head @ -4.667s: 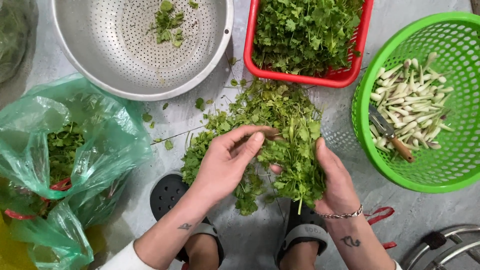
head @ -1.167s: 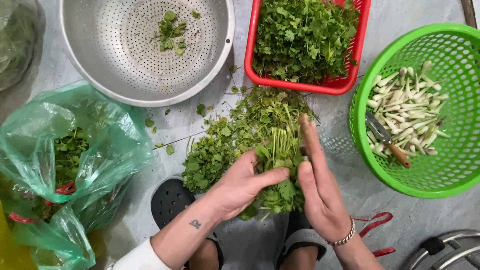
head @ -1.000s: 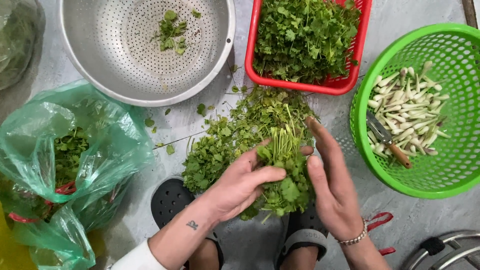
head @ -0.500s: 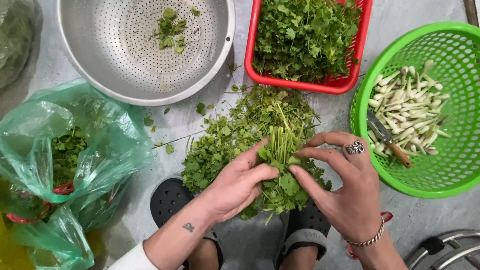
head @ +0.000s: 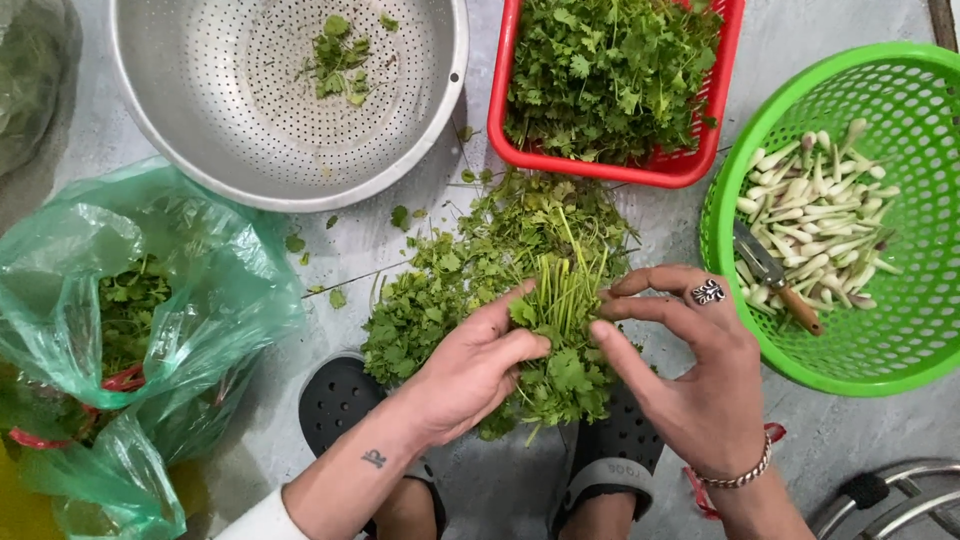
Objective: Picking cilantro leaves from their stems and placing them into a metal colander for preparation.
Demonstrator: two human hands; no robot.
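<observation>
A loose pile of green leafy herbs (head: 470,270) lies on the grey floor in front of me. My left hand (head: 470,365) grips a bunch of herbs (head: 562,330) from the left, cut stems pointing away from me. My right hand (head: 690,375), with a ring and a bead bracelet, hovers at the bunch's right side, fingertips touching the stems, fingers apart.
A perforated metal colander (head: 180,110) with a few leaves sits at top left. A red basket (head: 690,165) full of herbs is at top centre. A green basket (head: 900,350) at right holds cut white root ends and a knife (head: 775,280). A green plastic bag (head: 210,300) lies left.
My right hand turned from edge-on beside the bunch to palm down, fingers spread over the stem ends. My left hand kept its hold on the bunch.
</observation>
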